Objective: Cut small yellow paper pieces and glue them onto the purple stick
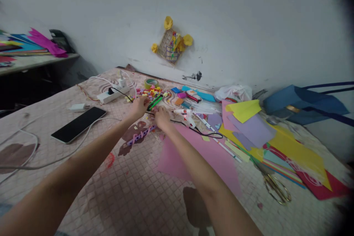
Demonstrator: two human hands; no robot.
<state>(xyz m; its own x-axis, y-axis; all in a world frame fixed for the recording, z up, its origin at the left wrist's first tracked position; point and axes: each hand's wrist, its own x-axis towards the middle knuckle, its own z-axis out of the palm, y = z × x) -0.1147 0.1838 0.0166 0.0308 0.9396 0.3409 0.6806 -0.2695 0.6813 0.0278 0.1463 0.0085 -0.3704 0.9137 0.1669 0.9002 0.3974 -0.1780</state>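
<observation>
My left hand [140,106] reaches to the middle of the table, fingers curled together beside a green and black craft knife [155,102]. Just right of it, my right hand [162,116] has its fingers bent down and pressed together. Whatever either hand pinches is too small or hidden to name. A purple strip wound with a pink spiral [141,135] lies below the hands, its upper end close to my right hand. Beyond them is a heap of small colourful pieces [152,92]. A white glue gun [188,117] rests to the right, its black cord running near both hands.
At left are a phone [79,124], a white charger [78,107], cables and a power strip [113,94]. A pink sheet [204,155] lies under my right forearm. Coloured papers [254,129], gold-handled scissors [276,188] and a blue bag [301,105] occupy the right; tape [151,83] sits behind.
</observation>
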